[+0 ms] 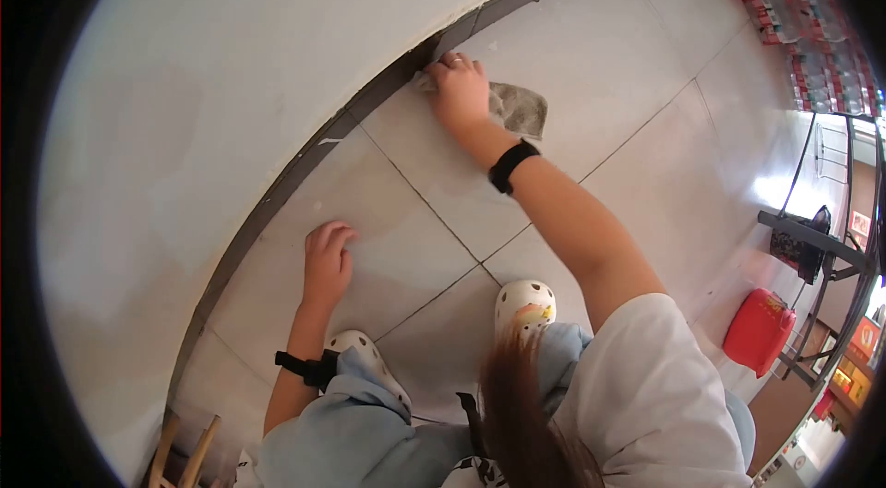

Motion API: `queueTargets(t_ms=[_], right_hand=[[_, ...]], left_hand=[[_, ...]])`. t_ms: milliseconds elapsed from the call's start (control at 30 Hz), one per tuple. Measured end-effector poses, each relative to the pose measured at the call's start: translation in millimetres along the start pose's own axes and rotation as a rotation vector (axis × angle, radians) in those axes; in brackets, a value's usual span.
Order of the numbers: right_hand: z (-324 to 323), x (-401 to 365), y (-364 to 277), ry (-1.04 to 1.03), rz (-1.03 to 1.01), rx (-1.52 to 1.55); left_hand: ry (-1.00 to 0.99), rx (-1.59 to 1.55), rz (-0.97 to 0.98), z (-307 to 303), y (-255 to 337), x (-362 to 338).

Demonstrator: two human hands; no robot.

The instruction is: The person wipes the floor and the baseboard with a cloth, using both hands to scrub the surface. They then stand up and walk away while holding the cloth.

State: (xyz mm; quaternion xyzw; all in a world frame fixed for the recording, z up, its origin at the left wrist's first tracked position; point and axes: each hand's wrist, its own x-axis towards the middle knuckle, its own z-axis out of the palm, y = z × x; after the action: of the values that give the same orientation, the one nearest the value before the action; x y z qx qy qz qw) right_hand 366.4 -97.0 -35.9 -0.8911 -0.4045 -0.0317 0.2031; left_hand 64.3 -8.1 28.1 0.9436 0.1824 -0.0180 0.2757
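My right hand (pixel 460 93) presses a grey cloth (pixel 520 110) against the tiled floor (pixel 591 64), close to the dark baseboard (pixel 378 91). Its fingers are curled over the cloth, and part of the cloth spreads out to the right of the hand. A ring shows on one finger and a black band circles the wrist. Above the floor near my left knee is my left hand (pixel 328 257), its fingers loosely bent and apart, holding nothing. It also has a black band at the wrist.
A white wall (pixel 212 54) rises at the left. Stacked bottle packs (pixel 812 27) stand at the upper right. A red container (pixel 759 333) and a dark metal frame (pixel 821 239) are at the right. Wooden legs (pixel 196 456) show at the lower left.
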Motion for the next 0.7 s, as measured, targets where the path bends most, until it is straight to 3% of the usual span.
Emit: queueTargets(t_ms=[67,100,167,200,333,433,700], right_hand=[[4.4,7.2,23.9,0.079,-0.062,0.012],[2.7,16.3,38.2,-0.014,0.038,-0.069],[3.6,28.3,82.9,0.120,0.170,-0.132],[-4.2,38.6,98.8,0.131,0.344,-0.097],[-19.4,55.8,104.3,0.137,0.535,-0.139],[-1.5,39.9,69.6,0.180,0.434,-0.260],[21.7,-43.8,-87.0,0.003,0.055,-0.008]], left_hand=[[-0.002,-0.001,0.000,-1.7,1.0,2.0],[-0.001,0.004,-0.002,-2.9,-0.4,1.1],[0.005,0.010,-0.010,-4.7,-2.3,-1.8],[0.009,0.012,-0.020,-5.2,-4.0,-3.6],[0.047,0.024,-0.038,-10.6,-9.2,-10.8],[0.074,0.015,-0.036,-9.6,-19.2,-11.4],[-0.025,-0.057,-0.006,-12.7,-30.3,-29.3]])
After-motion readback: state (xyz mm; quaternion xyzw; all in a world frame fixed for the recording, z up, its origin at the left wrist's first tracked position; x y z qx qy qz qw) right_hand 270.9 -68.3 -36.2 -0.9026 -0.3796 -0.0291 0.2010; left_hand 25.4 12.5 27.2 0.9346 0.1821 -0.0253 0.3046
